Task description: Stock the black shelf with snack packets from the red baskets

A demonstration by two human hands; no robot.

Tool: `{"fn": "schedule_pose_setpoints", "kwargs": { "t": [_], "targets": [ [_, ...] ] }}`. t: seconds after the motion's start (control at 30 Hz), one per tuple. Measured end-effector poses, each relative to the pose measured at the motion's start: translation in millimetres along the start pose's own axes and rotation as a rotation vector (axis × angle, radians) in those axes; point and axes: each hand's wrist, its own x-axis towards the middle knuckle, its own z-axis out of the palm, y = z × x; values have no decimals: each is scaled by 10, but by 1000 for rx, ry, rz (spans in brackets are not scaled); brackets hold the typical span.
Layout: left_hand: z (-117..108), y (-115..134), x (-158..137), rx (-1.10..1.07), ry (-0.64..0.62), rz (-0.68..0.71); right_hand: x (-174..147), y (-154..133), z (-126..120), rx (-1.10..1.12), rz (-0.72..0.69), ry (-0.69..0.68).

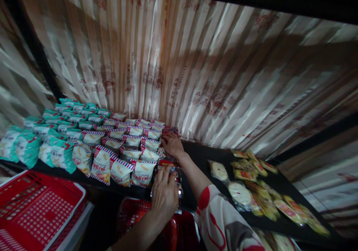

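My left hand (165, 194) is at the front edge of the black shelf (197, 152), its fingers bent over a shiny clear-wrapped snack packet (178, 186). Farther back, my right hand (172, 145) curls its fingers against a dark red snack packet (170, 130) beside the curtain. What lies under both palms is hidden. Just left of my hands stand close rows of white snack bags (144, 172) with red print and striped tops. Beyond these are rows of teal-and-white snack bags (62, 154).
Round wrapped cakes (239, 193) and yellow wrapped snacks (263, 199) lie on the shelf to the right. Below are a red basket (44, 206) at left and another red basket (131, 206) under my left arm. A pleated curtain (179, 68) hangs behind.
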Motion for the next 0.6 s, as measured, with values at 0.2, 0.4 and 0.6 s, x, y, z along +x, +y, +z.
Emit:
{"fn": "schedule_pose_setpoints", "kwargs": {
  "t": [0.2, 0.4, 0.6],
  "targets": [
    [-75, -3, -2, -35, 0, 55, -145, 16, 6, 91, -54, 170],
    [-277, -79, -258, -261, -40, 196, -912, -23, -59, 407, -25, 563],
    [-195, -368, -1120, -305, -271, 190, -2247, -181, 232, 701, 217, 627]
  ]
}}
